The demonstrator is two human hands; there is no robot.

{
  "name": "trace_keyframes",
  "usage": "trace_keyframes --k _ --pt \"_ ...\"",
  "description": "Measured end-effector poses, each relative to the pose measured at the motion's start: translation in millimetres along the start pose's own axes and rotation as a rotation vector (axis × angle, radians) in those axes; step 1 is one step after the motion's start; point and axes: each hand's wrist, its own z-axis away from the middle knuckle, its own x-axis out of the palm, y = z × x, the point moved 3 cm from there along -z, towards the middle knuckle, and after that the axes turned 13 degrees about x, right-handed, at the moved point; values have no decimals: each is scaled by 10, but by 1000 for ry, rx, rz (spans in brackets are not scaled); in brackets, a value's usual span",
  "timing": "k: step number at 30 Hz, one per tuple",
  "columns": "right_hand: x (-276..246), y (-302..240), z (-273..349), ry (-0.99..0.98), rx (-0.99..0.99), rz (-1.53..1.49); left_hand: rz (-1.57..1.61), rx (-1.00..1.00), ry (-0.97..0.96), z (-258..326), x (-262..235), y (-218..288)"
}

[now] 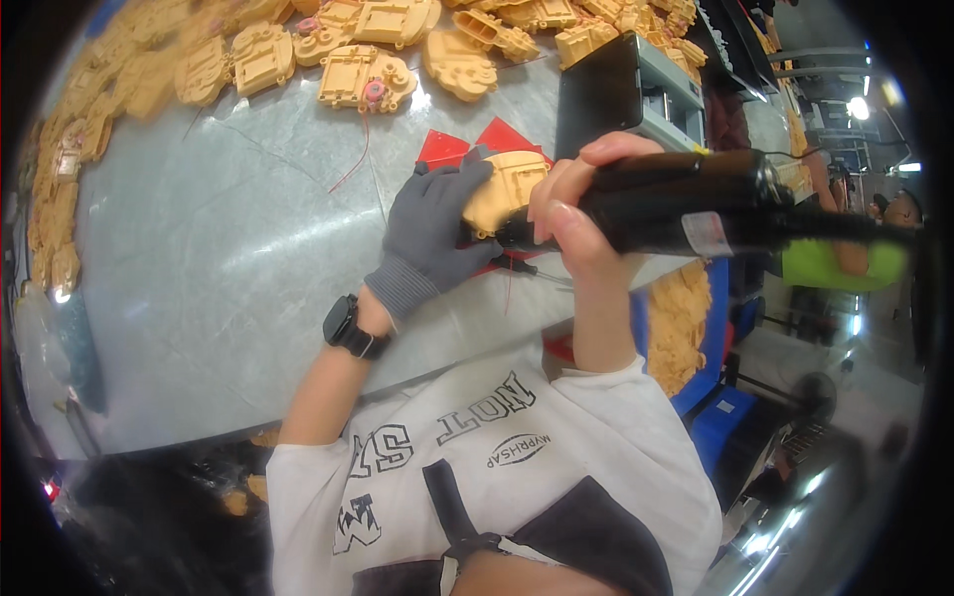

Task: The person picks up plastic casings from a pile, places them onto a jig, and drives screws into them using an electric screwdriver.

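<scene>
My left hand (425, 226), in a grey knit glove, is closed on the left side of a yellow plastic housing (512, 177). Under and behind that housing lies a red fixture (444, 149) with angled plates. Bare fingers of my right hand (584, 214) wrap round a thick black electric screwdriver (681, 189), which lies almost level and has a cord at its rear. Its front end is beside the housing's right edge; the tip is hidden, so contact cannot be told. A thin dark tool (527, 266) rests on the table just below.
Many yellow housings (260, 60) line the far and left edges of the grey table (229, 258). One housing (366, 79) carries a pink round piece with a red wire. A grey metal box (636, 94) stands at far right. Beside the table, a blue bin (711, 348) holds yellow parts.
</scene>
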Motion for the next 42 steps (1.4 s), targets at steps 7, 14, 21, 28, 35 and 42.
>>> trace_keyframes --k 7,14,21,28,35,42 --pt "23 -21 -6 10 5 -76 -19 1 -19 -29 -36 15" --pt "115 66 -24 23 48 -165 -5 4 6 1 -15 -15" --pt "118 134 -93 -1 33 -84 39 -18 -46 24 -19 -87" --pt "309 98 -120 -82 152 -191 387 -227 231 -5 -481 4" --pt "129 281 8 -4 412 480 265 241 391 -549 -1572 997" --pt "-163 740 78 95 521 -600 118 192 217 -1037 -1270 1289"
